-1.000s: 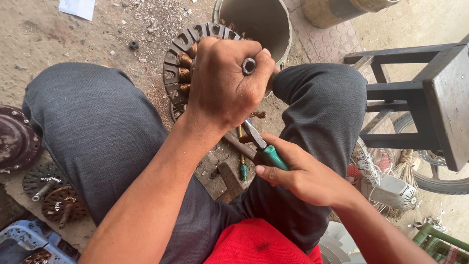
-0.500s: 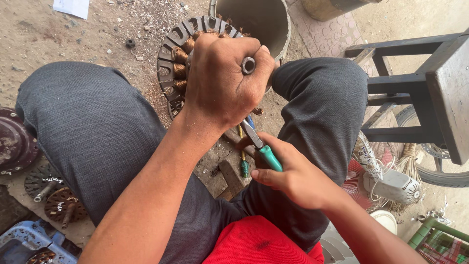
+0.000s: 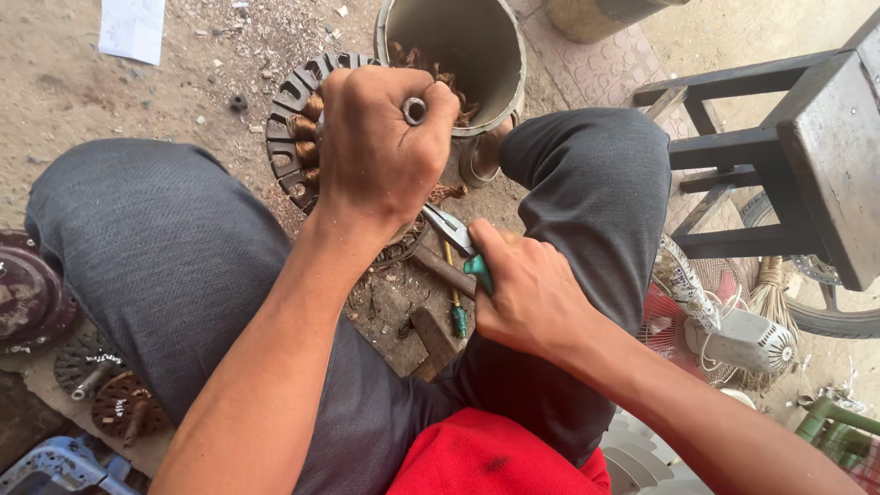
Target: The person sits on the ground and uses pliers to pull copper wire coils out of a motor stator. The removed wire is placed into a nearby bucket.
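Left hand clenched around motor stator's shaft; right hand grasping green-handled pliers just beside it

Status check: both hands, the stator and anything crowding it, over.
Left hand fisted on the stator's metal shaft. Right hand grips green-handled pliers, nose under the stator. Bucket close behind; knees either side.

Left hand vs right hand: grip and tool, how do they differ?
The left hand is a closed fist around a metal shaft above the motor stator; the right hand grips green-handled pliers lower, between the knees. Left sits knuckles-up, right angled toward the stator. Both are bare and clenched.
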